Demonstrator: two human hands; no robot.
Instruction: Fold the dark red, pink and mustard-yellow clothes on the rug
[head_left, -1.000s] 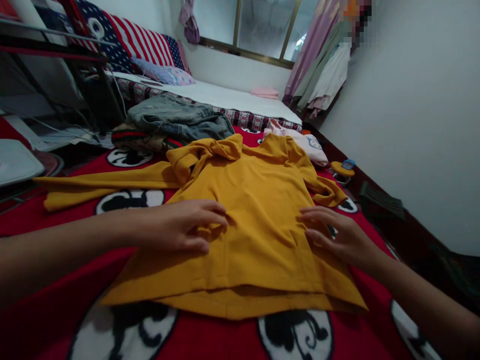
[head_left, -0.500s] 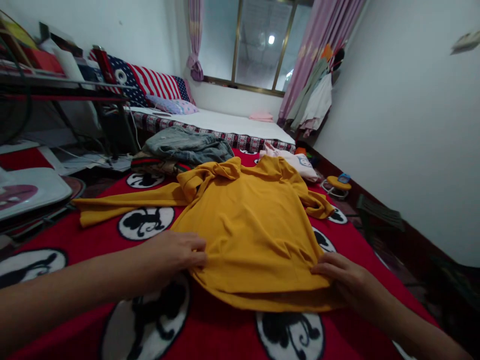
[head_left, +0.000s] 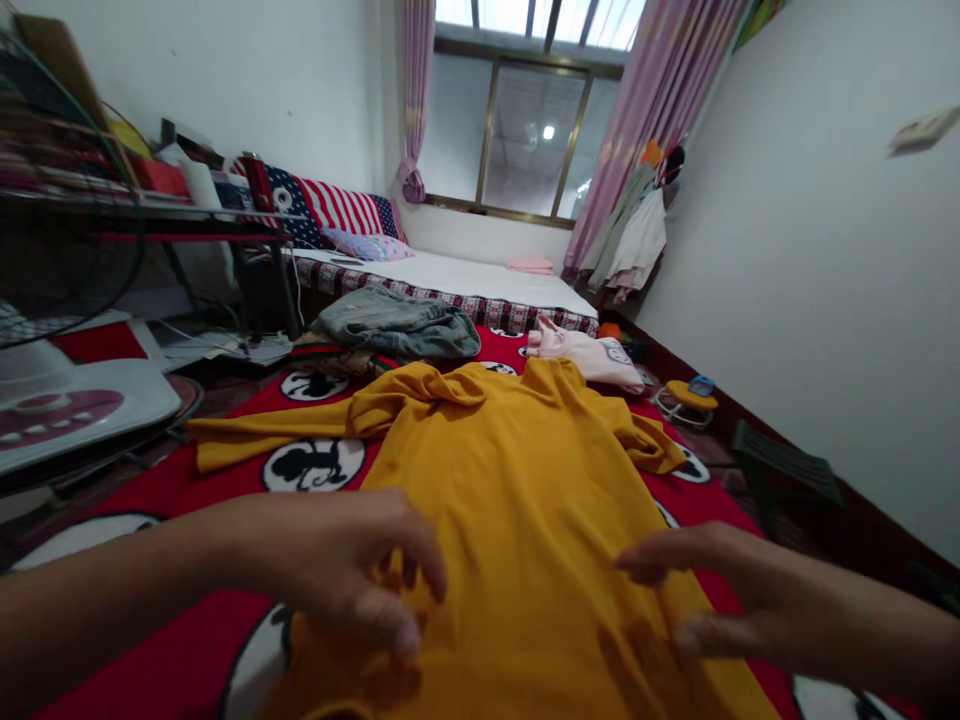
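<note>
A mustard-yellow long-sleeved shirt (head_left: 517,500) lies spread over a red blanket (head_left: 180,610) with black-and-white round prints. Its collar end points away from me, and one sleeve stretches out to the left while the right one is bunched. Over the shirt's lower left part hovers my left hand (head_left: 360,570), thumb and fingers apart, holding nothing. My right hand (head_left: 720,590) is above the lower right side, also with its fingers parted and nothing between them. The shirt's hem runs out of the bottom of the view.
Folded jeans (head_left: 401,320) lie beyond the shirt, and a pale pink garment (head_left: 585,355) at the far right. A cluttered desk (head_left: 187,215) and a white plastic seat (head_left: 82,405) stand left. A yellow stool (head_left: 690,395) and a dark stool (head_left: 787,460) are on the right.
Both hands have let go of the shirt's lower edge and lifted. The shirt now reaches closer to me and lies smoother. My view has tilted up a little.
</note>
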